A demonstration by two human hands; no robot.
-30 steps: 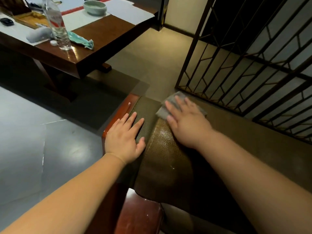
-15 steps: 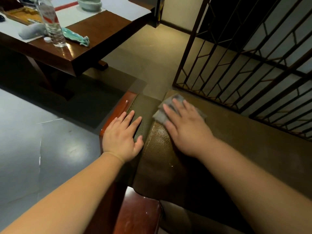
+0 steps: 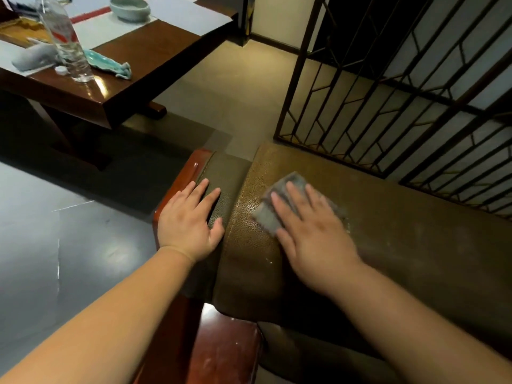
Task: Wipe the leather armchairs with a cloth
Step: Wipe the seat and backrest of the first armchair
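A: Hands first. Right hand (image 3: 310, 231) lies flat, fingers straight and spread, pressing a grey cloth (image 3: 270, 214) onto the top of the armchair (image 3: 401, 245) backrest. Not pinching, just palm and fingers on top of it.

B: Left hand (image 3: 191, 223)?

A: Also flat, fingers straight, holding nothing. It rests on the darker leather panel just beside the red-brown wooden trim (image 3: 177, 189) at the chair's left edge, thumb against the seam.

B: Where exactly is the cloth?

A: On the olive-brown pebbled leather, near the left end of the backrest top. Mostly under the right hand; its left and far corners stick out past the fingers (edges are motion-blurred).

B: Hands touching each other?

A: No, apart, the rounded leather ridge lies between them.

B: Background?

A: Dark wooden desk (image 3: 144, 70) upper left, well apart from the chair. On it a clear plastic bottle (image 3: 65, 42) standing upright, its white cap (image 3: 61, 69) lying just beside the base, a pale green bowl (image 3: 129, 8) farther back, a teal ceramic piece (image 3: 108, 63) lying near the bottle, a grey-white object (image 3: 33, 58) to the bottle's left (can't tell what), white sheets (image 3: 182, 12).

B: Right side?

A: Dark lattice screen (image 3: 401, 92) behind the chair. Grey floor (image 3: 69, 231) at left, beige floor farther back.
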